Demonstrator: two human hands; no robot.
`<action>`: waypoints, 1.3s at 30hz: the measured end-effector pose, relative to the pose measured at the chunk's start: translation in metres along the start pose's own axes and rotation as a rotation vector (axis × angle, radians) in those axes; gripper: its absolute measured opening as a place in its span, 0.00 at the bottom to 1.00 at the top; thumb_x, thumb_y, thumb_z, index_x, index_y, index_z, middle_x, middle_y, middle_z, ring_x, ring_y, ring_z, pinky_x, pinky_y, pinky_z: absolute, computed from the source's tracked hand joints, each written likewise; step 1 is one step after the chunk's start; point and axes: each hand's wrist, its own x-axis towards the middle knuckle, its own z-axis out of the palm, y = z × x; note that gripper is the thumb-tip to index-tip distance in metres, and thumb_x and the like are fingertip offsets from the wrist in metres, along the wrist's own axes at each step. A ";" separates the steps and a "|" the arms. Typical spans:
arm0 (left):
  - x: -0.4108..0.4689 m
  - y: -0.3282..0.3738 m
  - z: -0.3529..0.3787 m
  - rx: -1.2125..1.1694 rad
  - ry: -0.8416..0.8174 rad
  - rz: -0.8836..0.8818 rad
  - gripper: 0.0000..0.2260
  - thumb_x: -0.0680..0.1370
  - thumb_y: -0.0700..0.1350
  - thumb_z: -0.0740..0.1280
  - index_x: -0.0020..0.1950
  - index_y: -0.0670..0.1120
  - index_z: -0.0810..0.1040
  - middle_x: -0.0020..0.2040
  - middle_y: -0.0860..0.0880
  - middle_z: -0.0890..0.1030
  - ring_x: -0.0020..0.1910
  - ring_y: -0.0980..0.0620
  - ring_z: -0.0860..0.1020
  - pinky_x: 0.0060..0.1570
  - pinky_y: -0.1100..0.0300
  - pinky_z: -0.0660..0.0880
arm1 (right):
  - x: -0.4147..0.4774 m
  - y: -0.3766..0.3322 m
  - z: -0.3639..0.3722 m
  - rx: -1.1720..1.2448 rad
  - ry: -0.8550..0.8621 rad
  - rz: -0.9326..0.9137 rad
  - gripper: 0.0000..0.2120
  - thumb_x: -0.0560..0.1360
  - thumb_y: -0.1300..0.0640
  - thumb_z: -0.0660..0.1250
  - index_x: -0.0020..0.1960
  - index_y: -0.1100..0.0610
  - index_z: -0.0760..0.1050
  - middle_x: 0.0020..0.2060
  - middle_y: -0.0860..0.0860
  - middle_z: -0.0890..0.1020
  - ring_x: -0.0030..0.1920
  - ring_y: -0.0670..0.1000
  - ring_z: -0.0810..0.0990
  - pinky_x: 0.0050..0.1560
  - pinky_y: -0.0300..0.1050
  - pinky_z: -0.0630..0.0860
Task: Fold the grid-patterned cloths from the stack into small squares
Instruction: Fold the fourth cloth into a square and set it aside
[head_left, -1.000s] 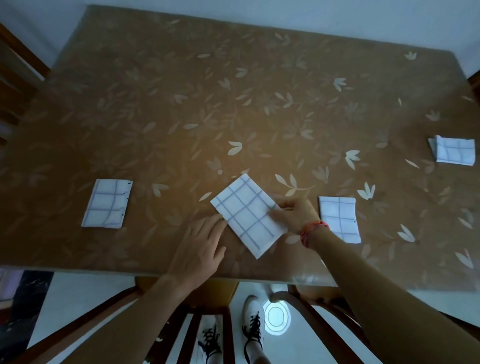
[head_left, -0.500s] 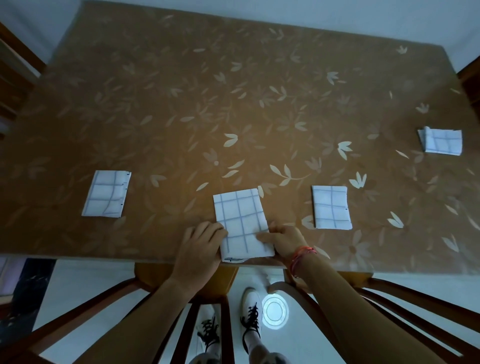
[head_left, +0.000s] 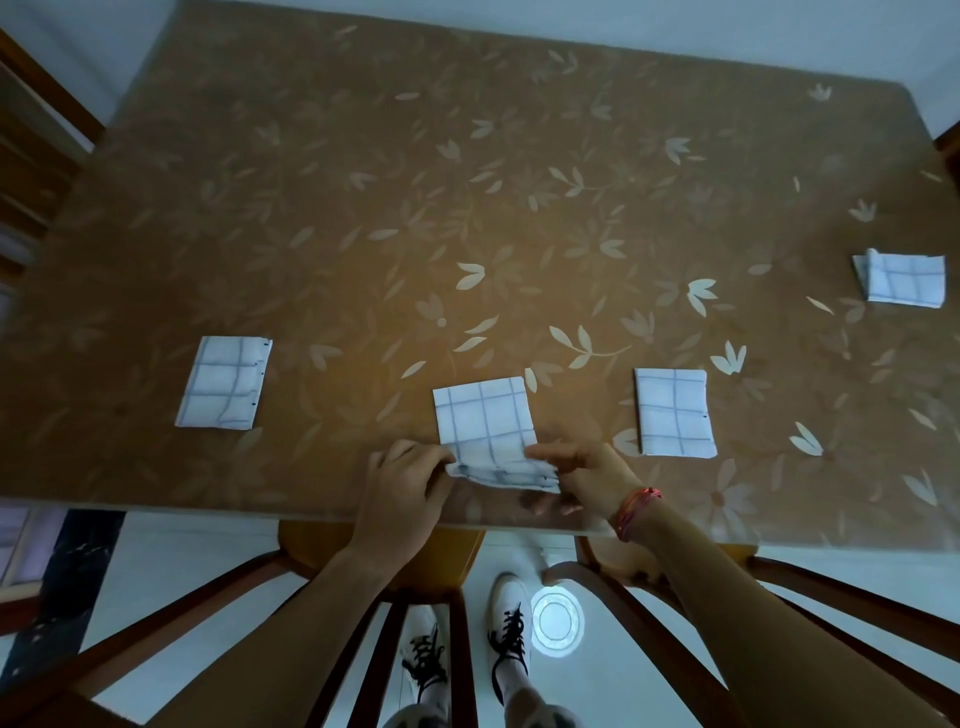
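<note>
Left hand, right hand pinching cloth's near edge, long axis pointing away

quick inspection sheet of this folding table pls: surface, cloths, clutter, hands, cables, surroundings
surface: brown leaf-patterned table, glossy top.
job's things: centre cloth by the front edge, its near edge lifted; left cloth and right cloth folded flat, apart from it; far-right cloth folded more loosely.
clutter: nothing seen.
hands: left hand and right hand each pinch a near corner of the centre cloth; red wristband on the right wrist.
cables: nothing seen.
surroundings: wooden chairs at the near edge; shoes on a pale floor.
</note>
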 end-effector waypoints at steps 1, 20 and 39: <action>0.002 0.000 -0.001 -0.001 -0.005 -0.023 0.12 0.78 0.54 0.59 0.51 0.52 0.80 0.46 0.58 0.80 0.50 0.57 0.73 0.46 0.58 0.62 | 0.000 0.000 -0.001 -0.054 0.001 -0.037 0.24 0.73 0.75 0.58 0.55 0.51 0.82 0.41 0.54 0.85 0.33 0.54 0.84 0.29 0.37 0.76; 0.035 -0.004 0.002 -0.122 0.041 -0.249 0.08 0.77 0.48 0.68 0.56 0.50 0.76 0.49 0.52 0.80 0.49 0.53 0.76 0.50 0.50 0.77 | 0.044 -0.022 -0.001 -0.423 0.284 -0.146 0.07 0.69 0.46 0.73 0.39 0.49 0.81 0.33 0.44 0.83 0.38 0.43 0.82 0.40 0.39 0.79; 0.043 -0.022 0.001 0.405 -0.179 0.147 0.21 0.81 0.48 0.52 0.71 0.42 0.70 0.73 0.45 0.69 0.74 0.47 0.64 0.62 0.46 0.70 | 0.051 -0.038 0.004 -0.581 0.457 -0.098 0.14 0.69 0.38 0.69 0.38 0.48 0.74 0.35 0.44 0.82 0.37 0.48 0.80 0.39 0.46 0.80</action>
